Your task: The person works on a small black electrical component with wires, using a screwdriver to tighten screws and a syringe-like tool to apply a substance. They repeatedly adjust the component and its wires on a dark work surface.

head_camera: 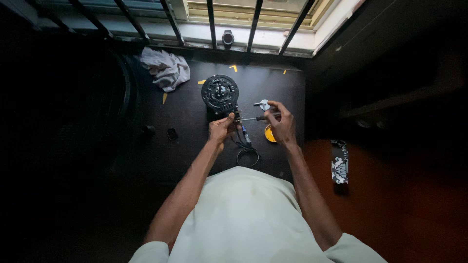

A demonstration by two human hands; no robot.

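Both closed: left hand (222, 129) grips device (220, 93), right hand (280, 122) screwdriver (251, 118).

Likely a dim home room, black-barred window (234, 24), dark worktable (185, 112), crumpled white cloth (165, 68), round black dismantled device (220, 92)

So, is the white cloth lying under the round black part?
No, the cloth lies apart, up and left of the round part.

A crumpled white cloth (165, 69) lay on the dark table (146, 156) near the window bars (211, 22). A round watch (227, 38) sat on the sill. A patterned strip (339, 161) lay on the reddish floor (390, 204).
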